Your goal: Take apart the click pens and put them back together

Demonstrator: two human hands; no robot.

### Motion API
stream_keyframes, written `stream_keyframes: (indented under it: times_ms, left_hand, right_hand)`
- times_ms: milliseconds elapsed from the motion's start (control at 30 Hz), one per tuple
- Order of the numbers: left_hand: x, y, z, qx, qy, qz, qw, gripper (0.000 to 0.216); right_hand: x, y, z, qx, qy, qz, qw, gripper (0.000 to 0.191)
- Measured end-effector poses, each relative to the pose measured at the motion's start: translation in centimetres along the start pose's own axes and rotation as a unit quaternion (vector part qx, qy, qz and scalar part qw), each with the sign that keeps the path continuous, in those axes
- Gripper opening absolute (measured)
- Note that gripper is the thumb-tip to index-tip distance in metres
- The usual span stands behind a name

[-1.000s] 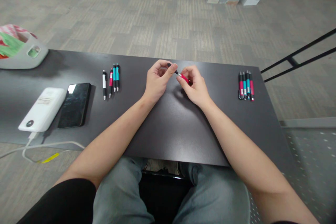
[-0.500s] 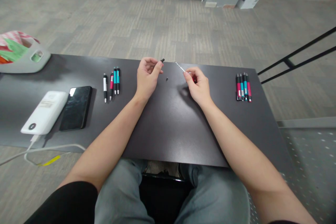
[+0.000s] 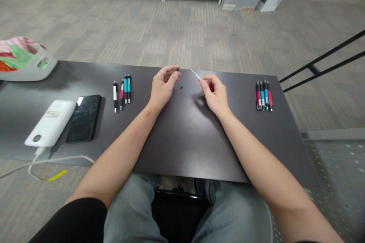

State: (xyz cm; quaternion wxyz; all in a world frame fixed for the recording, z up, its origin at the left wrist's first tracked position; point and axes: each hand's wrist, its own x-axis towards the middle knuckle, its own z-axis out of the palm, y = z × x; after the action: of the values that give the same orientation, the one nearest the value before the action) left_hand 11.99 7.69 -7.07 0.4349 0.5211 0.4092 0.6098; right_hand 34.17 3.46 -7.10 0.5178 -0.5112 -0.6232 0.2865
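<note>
My left hand (image 3: 162, 87), above the far middle of the table, pinches a small black pen part (image 3: 178, 69) between thumb and fingertips; most of it is hidden. To its right, my right hand (image 3: 216, 92) is closed on a pen refill (image 3: 195, 73), a thin pale stick whose tip points up and left toward my left hand. Whatever else lies inside the right palm is hidden by the fingers. On the tabletop between the hands lies a tiny dark piece (image 3: 181, 87), too small to name.
Several pens, among them a white pen (image 3: 115, 97) and a red pen (image 3: 121, 95), lie at left. Another row of pens (image 3: 264, 95) lies at right. A black phone (image 3: 84, 119), a cabled white power bank (image 3: 50, 123) and a basket (image 3: 42, 69) stand farther left on the dark table (image 3: 182, 136).
My left hand has lowered slightly and turned, so less of the black part shows. The red seen in my right hand is now hidden. The view has shifted slightly.
</note>
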Motion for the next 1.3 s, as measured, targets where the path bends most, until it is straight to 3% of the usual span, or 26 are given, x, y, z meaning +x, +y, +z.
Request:
stream_keyframes:
  times_ms: [233, 333, 500, 600, 767, 867, 1000, 1167, 1300]
  left_hand:
    - [0.0, -0.6, 0.0, -0.018, -0.018, 0.008, 1.0, 0.049]
    - [-0.3, -0.7, 0.1, 0.006, -0.038, 0.02, 0.999, 0.045]
    - [-0.4, -1.0, 0.0, 0.119, -0.057, 0.062, 0.989, 0.021]
    - [-0.3, -1.2, -0.1, 0.184, -0.095, 0.079, 0.975, 0.018]
    - [-0.7, 0.0, 0.1, 0.35, -0.15, 0.074, 0.922, 0.011]
    - [-0.9, 1.0, 0.0, 0.42, -0.154, 0.045, 0.893, 0.022]
    - [-0.7, 1.6, -0.8, 0.43, -0.224, 0.044, 0.873, 0.063]
    - [-0.5, 1.5, -1.3, 0.441, -0.259, 0.042, 0.858, 0.058]
    - [-0.4, 1.4, -1.7, 0.436, -0.24, 0.036, 0.867, 0.074]
  right_hand:
    - [0.0, 0.1, 0.0, 0.014, 0.003, -0.007, 1.0, 0.042]
    - [0.0, 0.2, 0.0, 0.016, 0.0, -0.004, 1.0, 0.042]
    - [0.0, 0.3, 0.0, 0.015, -0.004, -0.006, 1.0, 0.041]
    - [0.0, 0.4, 0.1, 0.014, -0.005, -0.009, 1.0, 0.043]
    - [0.1, 0.7, 0.3, 0.024, 0.006, -0.028, 0.999, 0.046]
    - [0.1, 0.9, 0.4, 0.025, 0.006, -0.033, 0.999, 0.047]
    - [0.0, 0.9, 0.3, 0.024, 0.009, -0.037, 0.999, 0.05]
    - [0.1, 0.9, 0.3, 0.024, 0.007, -0.041, 0.999, 0.05]
    - [0.1, 1.0, 0.4, 0.021, 0.005, -0.034, 0.999, 0.051]
